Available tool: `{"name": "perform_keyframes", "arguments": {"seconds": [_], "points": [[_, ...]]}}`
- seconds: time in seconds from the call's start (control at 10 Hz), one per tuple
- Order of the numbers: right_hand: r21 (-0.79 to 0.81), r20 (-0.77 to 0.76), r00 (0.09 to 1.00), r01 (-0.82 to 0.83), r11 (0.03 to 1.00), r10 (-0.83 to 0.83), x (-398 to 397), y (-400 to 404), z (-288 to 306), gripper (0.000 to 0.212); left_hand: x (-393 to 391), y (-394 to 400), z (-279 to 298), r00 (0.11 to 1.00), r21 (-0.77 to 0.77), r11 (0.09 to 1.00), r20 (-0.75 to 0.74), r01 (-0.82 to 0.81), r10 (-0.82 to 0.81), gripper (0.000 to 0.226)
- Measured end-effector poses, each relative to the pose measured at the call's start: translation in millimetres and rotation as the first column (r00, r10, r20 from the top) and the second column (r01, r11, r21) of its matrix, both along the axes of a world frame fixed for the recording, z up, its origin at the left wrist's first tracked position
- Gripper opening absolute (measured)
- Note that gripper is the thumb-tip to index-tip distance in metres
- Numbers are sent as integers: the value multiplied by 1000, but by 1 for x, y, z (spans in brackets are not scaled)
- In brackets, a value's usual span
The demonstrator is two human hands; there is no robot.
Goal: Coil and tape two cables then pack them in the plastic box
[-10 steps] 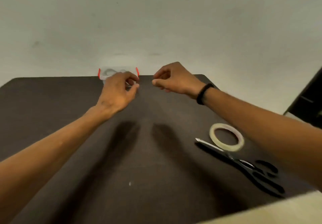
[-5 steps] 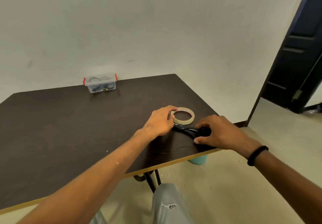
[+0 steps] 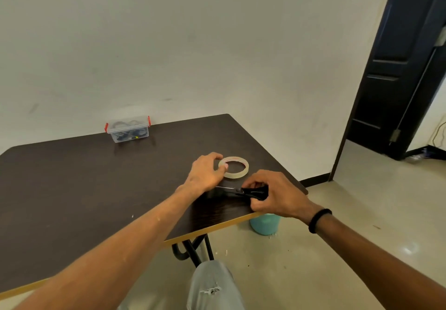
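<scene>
The clear plastic box [image 3: 128,133] with red clips stands at the table's far edge by the wall, lid on, dark coiled cables visible inside. A roll of clear tape [image 3: 237,173] lies flat near the table's right corner. My left hand [image 3: 207,173] pinches the roll's left rim between thumb and fingers. Just in front of the roll lie black scissors [image 3: 237,191], blades pointing left. My right hand [image 3: 275,195] curls around their handles at the table's front edge.
The dark table [image 3: 84,184] has a pale front edge and black legs underneath. A teal bucket [image 3: 265,224] stands on the floor under the right corner. A dark door [image 3: 400,68] is open at the right. My knee shows at the bottom.
Both hands left the plastic box at the far edge and came to the right corner. The left now pinches the tape roll; the right has closed round the scissors' handles.
</scene>
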State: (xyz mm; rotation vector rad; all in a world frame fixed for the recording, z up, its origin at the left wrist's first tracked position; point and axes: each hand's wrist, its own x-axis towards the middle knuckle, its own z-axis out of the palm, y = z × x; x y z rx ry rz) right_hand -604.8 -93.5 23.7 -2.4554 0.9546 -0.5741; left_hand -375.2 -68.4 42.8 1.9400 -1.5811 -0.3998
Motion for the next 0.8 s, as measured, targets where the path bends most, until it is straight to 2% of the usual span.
{"name": "perform_keyframes", "arguments": {"seconds": [0.1, 0.2, 0.3, 0.4, 0.5, 0.6, 0.7, 0.8], "points": [[-42, 103, 994, 41, 998, -37, -4, -3, -9, 36, 7, 6, -3, 993, -149, 984, -68, -101, 92, 38], [-39, 348, 897, 303, 952, -271, 0, -10, -16, 34, 20, 12, 3, 976, -218, 956, -138, -195, 168, 34], [94, 428, 729, 553, 828, -535, 14, -27, -12, 30, 34, 19, 2, 992, -139, 985, -92, -100, 88, 30], [77, 322, 701, 650, 756, -636, 34, -54, -13, 24, 42, 28, -7, 1000, -77, 997, -19, -14, 12, 34], [20, 165, 717, 684, 729, -677, 48, -74, -19, 23, 45, 39, -12, 1000, -71, 997, 0, -14, 14, 36], [-74, 182, 737, 671, 738, -651, 53, -69, -15, 23, 54, 58, -18, 998, -77, 997, 47, -33, 36, 33], [-274, 429, 836, 482, 832, -343, 79, -20, 4, 11, 83, 94, -27, 979, -90, 990, 162, -112, 125, 28], [-451, 219, 971, 13, 892, 96, 143, 18, 17, 14, 132, 115, -23, 901, -133, 932, 243, -337, 360, 25]]}}
